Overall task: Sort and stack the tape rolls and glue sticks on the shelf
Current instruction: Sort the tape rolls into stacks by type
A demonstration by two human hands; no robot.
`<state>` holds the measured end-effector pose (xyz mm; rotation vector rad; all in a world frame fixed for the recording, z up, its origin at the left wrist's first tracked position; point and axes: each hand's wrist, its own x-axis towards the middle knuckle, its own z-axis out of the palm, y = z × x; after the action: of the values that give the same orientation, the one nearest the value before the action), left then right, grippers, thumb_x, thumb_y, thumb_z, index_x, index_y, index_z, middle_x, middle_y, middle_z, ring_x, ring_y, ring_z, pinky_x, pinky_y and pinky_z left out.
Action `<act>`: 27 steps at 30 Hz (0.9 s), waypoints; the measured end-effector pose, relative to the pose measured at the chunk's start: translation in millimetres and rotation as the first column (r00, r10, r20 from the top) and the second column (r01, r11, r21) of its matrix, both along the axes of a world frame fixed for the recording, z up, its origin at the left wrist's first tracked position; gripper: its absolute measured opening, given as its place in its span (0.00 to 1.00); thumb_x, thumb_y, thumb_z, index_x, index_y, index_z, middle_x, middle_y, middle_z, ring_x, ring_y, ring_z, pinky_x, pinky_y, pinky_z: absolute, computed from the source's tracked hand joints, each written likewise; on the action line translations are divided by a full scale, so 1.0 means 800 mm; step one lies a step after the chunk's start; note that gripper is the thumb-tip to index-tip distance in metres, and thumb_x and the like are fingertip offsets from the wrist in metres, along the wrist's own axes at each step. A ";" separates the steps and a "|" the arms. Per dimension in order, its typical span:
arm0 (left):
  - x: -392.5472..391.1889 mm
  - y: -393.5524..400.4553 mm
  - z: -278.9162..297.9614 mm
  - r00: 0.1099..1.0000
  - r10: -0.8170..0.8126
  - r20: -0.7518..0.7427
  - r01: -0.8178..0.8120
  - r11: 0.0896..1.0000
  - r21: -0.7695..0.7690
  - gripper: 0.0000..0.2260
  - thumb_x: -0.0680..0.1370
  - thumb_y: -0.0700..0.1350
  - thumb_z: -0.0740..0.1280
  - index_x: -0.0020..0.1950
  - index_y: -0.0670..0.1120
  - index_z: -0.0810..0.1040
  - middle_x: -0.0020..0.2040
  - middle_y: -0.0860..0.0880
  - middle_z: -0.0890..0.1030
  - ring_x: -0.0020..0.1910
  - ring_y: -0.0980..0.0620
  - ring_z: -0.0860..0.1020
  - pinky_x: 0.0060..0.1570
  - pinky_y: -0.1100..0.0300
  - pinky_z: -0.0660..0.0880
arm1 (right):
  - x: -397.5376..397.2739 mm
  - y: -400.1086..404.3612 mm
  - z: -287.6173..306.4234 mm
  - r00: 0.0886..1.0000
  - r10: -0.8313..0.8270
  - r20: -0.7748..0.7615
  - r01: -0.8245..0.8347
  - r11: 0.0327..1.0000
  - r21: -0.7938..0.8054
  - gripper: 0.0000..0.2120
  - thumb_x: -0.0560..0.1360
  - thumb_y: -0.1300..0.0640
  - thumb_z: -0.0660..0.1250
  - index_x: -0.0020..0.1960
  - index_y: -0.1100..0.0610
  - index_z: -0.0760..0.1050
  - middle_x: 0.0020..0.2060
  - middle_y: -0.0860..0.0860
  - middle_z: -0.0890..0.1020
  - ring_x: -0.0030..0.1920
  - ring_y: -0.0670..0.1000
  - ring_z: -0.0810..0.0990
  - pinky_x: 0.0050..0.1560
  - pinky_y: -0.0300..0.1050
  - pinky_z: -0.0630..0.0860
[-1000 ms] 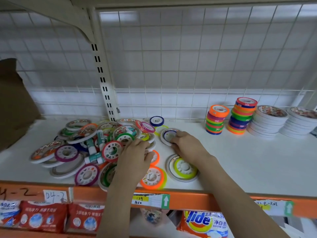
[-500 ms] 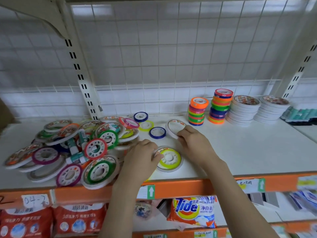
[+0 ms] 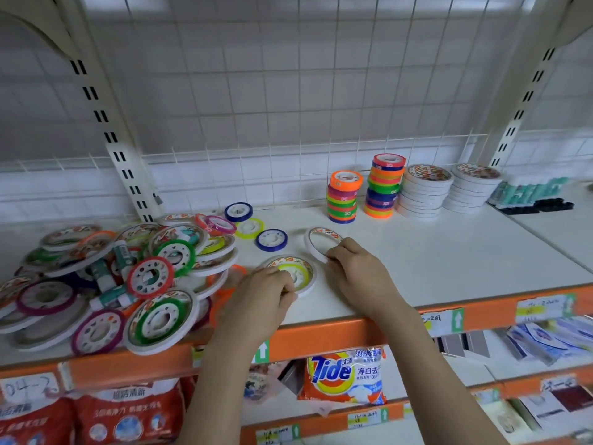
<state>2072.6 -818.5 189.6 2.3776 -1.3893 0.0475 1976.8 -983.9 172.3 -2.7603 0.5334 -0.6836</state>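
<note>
1. We find the left hand (image 3: 256, 303) near the shelf edge (image 3: 353, 332), fingers curled on the rim of a white roll with a yellow roll nested inside (image 3: 293, 273). The nested roll could slip out if lifted tilted.
2. The right hand (image 3: 359, 274) pinches a wide white tape ring (image 3: 322, 244), now raised on edge where half a second ago it lay flatter; a loose pinch could drop it.
3. The unsorted heap (image 3: 128, 277) overhangs the edge and could spill.
4. The finished stacks (image 3: 385, 187) stand at the back right.
</note>
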 end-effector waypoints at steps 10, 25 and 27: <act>0.010 -0.021 0.020 0.998 0.039 -0.057 -0.045 0.993 -0.105 0.10 0.79 0.45 0.61 0.60 0.49 0.75 0.52 0.52 0.81 0.50 0.50 0.78 0.49 0.51 0.74 | -0.007 -0.023 0.021 0.992 -0.029 0.122 0.036 0.998 -0.059 0.09 0.79 0.60 0.60 0.54 0.62 0.77 0.50 0.55 0.75 0.46 0.58 0.77 0.37 0.49 0.72; -0.005 -0.099 0.051 0.997 0.017 0.081 0.007 0.957 -0.291 0.13 0.79 0.39 0.58 0.59 0.44 0.79 0.49 0.44 0.78 0.47 0.41 0.76 0.47 0.46 0.73 | -0.030 -0.092 0.047 0.957 -0.006 0.291 0.042 0.992 -0.117 0.11 0.75 0.58 0.60 0.50 0.62 0.78 0.47 0.55 0.78 0.41 0.60 0.79 0.30 0.46 0.73; -0.016 -0.118 0.053 0.991 0.000 0.133 0.043 0.947 -0.320 0.14 0.76 0.40 0.58 0.55 0.43 0.81 0.44 0.44 0.80 0.41 0.38 0.78 0.42 0.43 0.75 | -0.044 -0.113 0.052 0.949 -0.007 0.315 0.053 0.989 -0.138 0.10 0.75 0.59 0.61 0.50 0.62 0.78 0.47 0.55 0.79 0.41 0.59 0.79 0.30 0.43 0.71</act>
<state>2060.1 -912.7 232.2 2.1177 -1.3468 0.4013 1941.6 -1074.4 213.8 -2.6970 0.4719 -1.1864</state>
